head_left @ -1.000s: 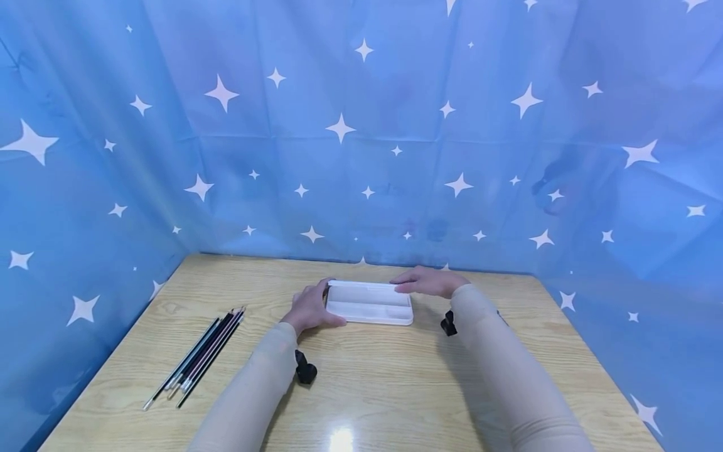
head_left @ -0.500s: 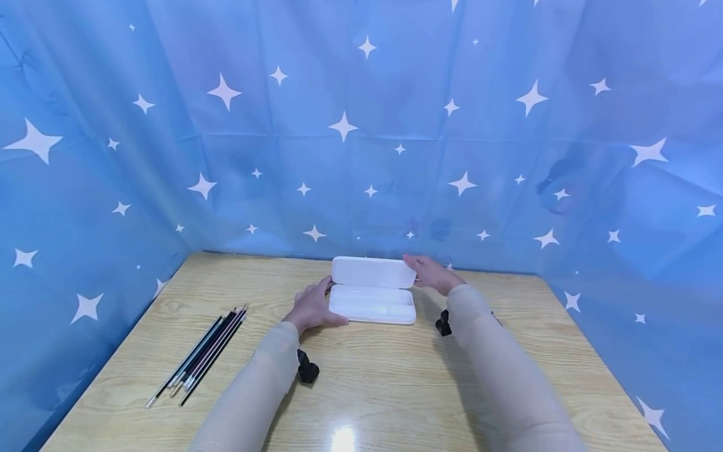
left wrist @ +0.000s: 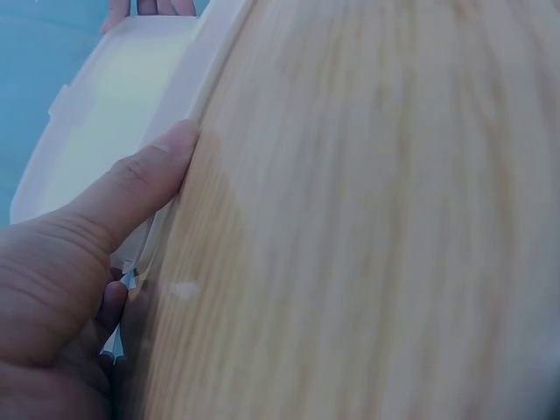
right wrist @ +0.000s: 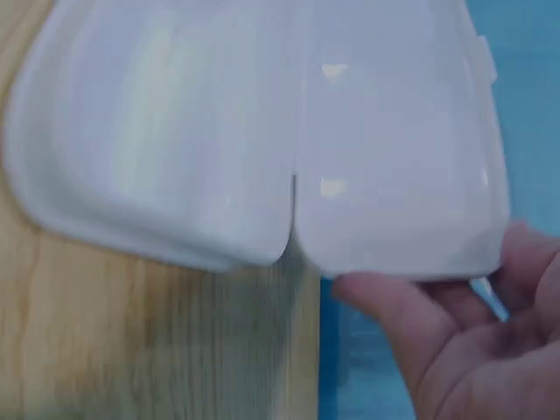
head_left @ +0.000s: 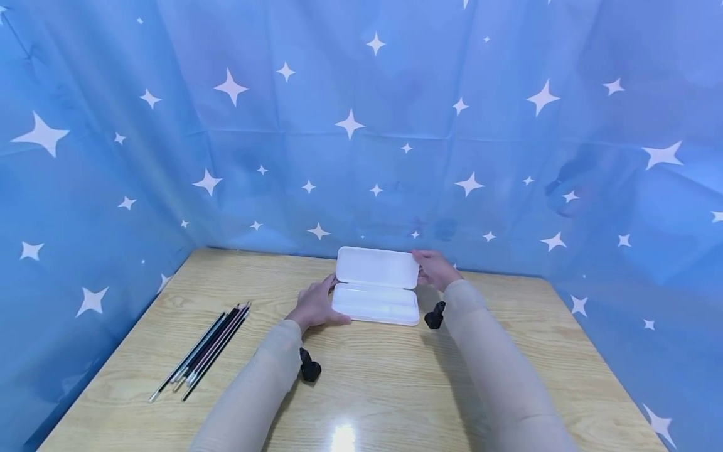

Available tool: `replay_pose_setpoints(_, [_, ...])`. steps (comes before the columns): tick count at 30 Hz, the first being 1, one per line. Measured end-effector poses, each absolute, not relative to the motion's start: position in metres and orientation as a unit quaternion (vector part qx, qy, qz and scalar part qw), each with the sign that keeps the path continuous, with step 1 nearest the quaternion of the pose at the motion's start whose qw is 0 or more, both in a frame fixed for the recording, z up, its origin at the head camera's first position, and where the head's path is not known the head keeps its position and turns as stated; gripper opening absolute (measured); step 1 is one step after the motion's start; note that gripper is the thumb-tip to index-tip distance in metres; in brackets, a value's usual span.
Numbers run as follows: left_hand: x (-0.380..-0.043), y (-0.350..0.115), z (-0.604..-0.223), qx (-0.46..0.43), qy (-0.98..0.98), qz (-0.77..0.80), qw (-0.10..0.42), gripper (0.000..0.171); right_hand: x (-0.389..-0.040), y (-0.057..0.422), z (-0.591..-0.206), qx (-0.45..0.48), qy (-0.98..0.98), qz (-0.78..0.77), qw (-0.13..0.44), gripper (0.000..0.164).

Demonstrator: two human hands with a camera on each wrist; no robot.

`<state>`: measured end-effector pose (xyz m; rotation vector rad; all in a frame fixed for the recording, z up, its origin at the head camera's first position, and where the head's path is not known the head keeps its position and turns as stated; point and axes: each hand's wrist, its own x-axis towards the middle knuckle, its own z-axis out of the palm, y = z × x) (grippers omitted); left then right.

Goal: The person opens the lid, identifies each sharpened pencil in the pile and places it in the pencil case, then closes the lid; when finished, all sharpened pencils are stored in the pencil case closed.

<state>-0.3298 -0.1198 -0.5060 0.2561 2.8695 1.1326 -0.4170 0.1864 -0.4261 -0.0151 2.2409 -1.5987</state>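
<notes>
- Background: a blue curtain point(head_left: 316, 144) printed with white 4-pointed stars stands behind and to both sides of a wood-grain table point(head_left: 384, 383); my head view shows a bright glare at the table's near edge.
- White case point(head_left: 375, 309): near the table's far edge, its base lying flat with the long side toward me and its lid point(head_left: 377, 269) raised and leaning back along the far long side.
- Left hand point(head_left: 317, 306): grasping the left end of the base; my left wrist view shows the thumb point(left wrist: 149, 175) along the near rim.
- Right hand point(head_left: 439, 270): pinching the right end of the lid; in my right wrist view the thumb point(right wrist: 381, 302) touches the lid's short edge.
- Pencils point(head_left: 206, 351): a loose, slanting bundle, mostly dark, on the table well apart from the case, to my left.
- Forearms: 2 pale sleeves point(head_left: 257, 383), with 1 black device point(head_left: 310, 367) at each wrist.
</notes>
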Motion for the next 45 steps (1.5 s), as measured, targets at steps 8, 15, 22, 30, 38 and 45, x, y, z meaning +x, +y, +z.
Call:
replay_pose_setpoints(8, [-0.334,-0.119,-0.511,0.085,0.927,0.364,0.024,0.127,-0.43,0.184,-0.44,0.083,0.802,-0.568,0.164,0.051])
replay_pose_setpoints(15, [-0.339,-0.122,-0.517,0.078,0.928,0.364,0.021,0.127,-0.436,0.179,-0.454,0.096,0.791,-0.59,0.131,0.05])
replay_pose_setpoints(22, [-0.333,-0.12,-0.509,0.079,0.929,0.361,0.024,0.128,-0.418,0.184,-0.445,0.055,0.821,-0.552,0.134,0.051])
replay_pose_setpoints(30, [-0.334,-0.121,-0.511,0.081,0.926,0.367,0.018,0.127,-0.38,0.191,-0.437,-0.022,0.87,-0.456,0.184,0.036])
replay_pose_setpoints(38, [-0.332,-0.122,-0.509,0.088,0.931,0.354,0.008,0.126,-0.353,0.194,-0.451,-0.114,0.911,-0.341,0.204,0.06])
replay_pose_setpoints(45, [-0.333,-0.12,-0.51,0.093,0.932,0.35,0.011,0.127,-0.34,0.185,-0.455,-0.136,0.937,-0.283,0.154,0.073])
